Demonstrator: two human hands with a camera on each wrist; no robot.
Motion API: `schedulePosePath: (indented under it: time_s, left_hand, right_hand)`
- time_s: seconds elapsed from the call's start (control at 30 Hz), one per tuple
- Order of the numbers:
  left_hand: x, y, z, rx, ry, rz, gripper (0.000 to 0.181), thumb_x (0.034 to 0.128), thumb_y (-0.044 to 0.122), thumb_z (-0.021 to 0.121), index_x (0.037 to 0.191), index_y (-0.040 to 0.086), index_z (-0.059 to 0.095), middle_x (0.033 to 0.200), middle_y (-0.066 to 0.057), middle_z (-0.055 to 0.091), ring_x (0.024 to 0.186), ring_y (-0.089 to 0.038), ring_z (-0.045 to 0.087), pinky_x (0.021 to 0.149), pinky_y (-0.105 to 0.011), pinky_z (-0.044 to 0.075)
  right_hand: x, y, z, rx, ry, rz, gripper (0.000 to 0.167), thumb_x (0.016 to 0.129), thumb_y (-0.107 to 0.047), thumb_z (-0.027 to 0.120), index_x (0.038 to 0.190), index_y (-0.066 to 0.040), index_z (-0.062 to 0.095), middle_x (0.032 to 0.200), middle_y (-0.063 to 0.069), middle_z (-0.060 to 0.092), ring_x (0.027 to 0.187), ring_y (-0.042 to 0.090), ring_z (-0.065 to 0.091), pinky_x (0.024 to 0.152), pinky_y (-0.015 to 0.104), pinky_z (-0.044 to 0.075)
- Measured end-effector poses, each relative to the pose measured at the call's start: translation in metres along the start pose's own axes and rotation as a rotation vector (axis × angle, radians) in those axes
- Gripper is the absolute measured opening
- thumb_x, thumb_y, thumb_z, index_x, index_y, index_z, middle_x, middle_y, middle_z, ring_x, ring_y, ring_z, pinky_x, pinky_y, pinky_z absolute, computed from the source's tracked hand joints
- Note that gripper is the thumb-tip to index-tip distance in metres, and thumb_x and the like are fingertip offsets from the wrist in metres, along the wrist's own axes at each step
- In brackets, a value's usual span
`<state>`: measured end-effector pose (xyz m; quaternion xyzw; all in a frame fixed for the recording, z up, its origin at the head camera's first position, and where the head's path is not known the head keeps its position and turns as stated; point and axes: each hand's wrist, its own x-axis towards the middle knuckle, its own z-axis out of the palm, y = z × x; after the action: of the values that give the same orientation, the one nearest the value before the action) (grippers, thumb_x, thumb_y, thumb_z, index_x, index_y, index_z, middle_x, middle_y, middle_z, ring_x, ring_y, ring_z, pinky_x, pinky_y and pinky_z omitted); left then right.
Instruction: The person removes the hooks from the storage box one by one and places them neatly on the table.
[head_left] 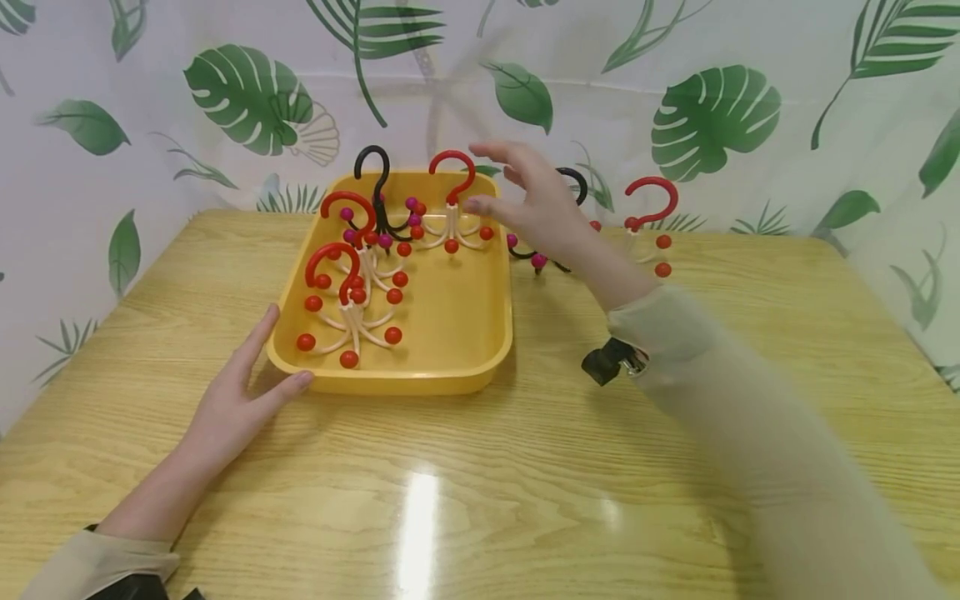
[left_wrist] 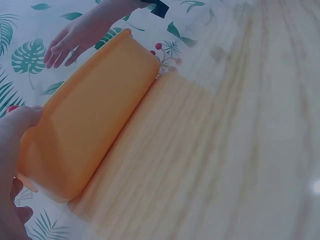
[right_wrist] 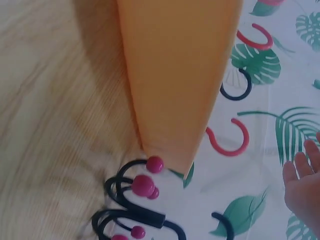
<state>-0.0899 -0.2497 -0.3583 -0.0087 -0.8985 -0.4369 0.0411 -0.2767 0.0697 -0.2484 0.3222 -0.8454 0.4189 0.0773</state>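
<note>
In the head view my left hand (head_left: 232, 404) touches the near left corner of a yellow tray (head_left: 408, 383), thumb by the front rim and fingers along the left side. Above the tray's far right side hovers my right hand (head_left: 542, 204), its fingers spread and holding nothing. Its thumb is close to a hook hanger with a red top hook (head_left: 467, 171) and white ball-tipped arms. Two more red-and-white hangers (head_left: 351, 329) stand along the tray's left, with a black hanger (head_left: 371, 158) with pink balls behind them.
Right of the tray, on the wooden table (head_left: 480, 492), stand another black hanger (right_wrist: 145, 216), partly hidden by my right arm in the head view, and a red-hooked hanger (head_left: 663, 190). A leaf-patterned cloth (head_left: 600, 50) hangs behind the table.
</note>
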Motion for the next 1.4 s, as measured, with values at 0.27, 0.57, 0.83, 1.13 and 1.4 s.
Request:
schedulePosePath:
  time_s: [0.27, 0.57, 0.83, 1.13, 1.4]
  left_hand:
    - [-0.001, 0.001, -0.002, 0.004, 0.0, -0.001, 0.085, 0.0902, 0.042, 0.064, 0.153, 0.037, 0.007, 0.16, 0.0, 0.008, 0.144, -0.036, 0.006, 0.106, -0.069, 0.011]
    - [0.0, 0.002, -0.002, 0.017, 0.001, 0.002, 0.086, 0.0905, 0.042, 0.063, 0.154, 0.033, 0.007, 0.16, -0.002, 0.008, 0.143, -0.037, 0.006, 0.105, -0.07, 0.011]
    - [0.0, 0.002, -0.002, 0.018, -0.003, -0.004, 0.086, 0.0907, 0.042, 0.063, 0.154, 0.035, 0.006, 0.16, -0.002, 0.007, 0.143, -0.037, 0.006, 0.105, -0.07, 0.011]
    - [-0.001, 0.001, -0.002, 0.011, -0.008, -0.004, 0.085, 0.091, 0.042, 0.063, 0.153, 0.036, 0.005, 0.16, -0.003, 0.007, 0.143, -0.038, 0.005, 0.105, -0.07, 0.011]
    - [-0.001, 0.001, -0.002, -0.007, -0.012, 0.003, 0.084, 0.0911, 0.042, 0.062, 0.153, 0.039, 0.006, 0.159, -0.001, 0.008, 0.144, -0.037, 0.005, 0.105, -0.07, 0.009]
  right_hand:
    - [0.007, -0.015, 0.028, -0.033, -0.183, -0.071, 0.066, 0.083, -0.035, 0.074, 0.139, -0.011, 0.047, 0.14, 0.001, 0.046, 0.127, 0.015, 0.042, 0.104, 0.025, 0.037]
    - [0.003, -0.032, 0.057, 0.027, -0.349, -0.12, 0.066, 0.085, -0.032, 0.072, 0.141, -0.009, 0.044, 0.141, 0.003, 0.046, 0.129, 0.016, 0.041, 0.105, 0.025, 0.035]
    - [0.004, -0.043, 0.073, -0.022, -0.439, -0.173, 0.069, 0.086, -0.034, 0.071, 0.144, -0.011, 0.042, 0.143, 0.001, 0.045, 0.128, 0.012, 0.042, 0.103, 0.026, 0.037]
    - [0.014, -0.056, 0.084, -0.13, -0.468, -0.193, 0.069, 0.087, -0.035, 0.069, 0.146, -0.014, 0.041, 0.145, 0.001, 0.043, 0.131, 0.013, 0.04, 0.105, 0.025, 0.035]
    - [0.018, -0.06, 0.092, -0.073, -0.44, -0.192, 0.044, 0.093, -0.02, 0.064, 0.134, -0.007, 0.055, 0.126, 0.004, 0.059, 0.112, 0.012, 0.054, 0.094, 0.022, 0.045]
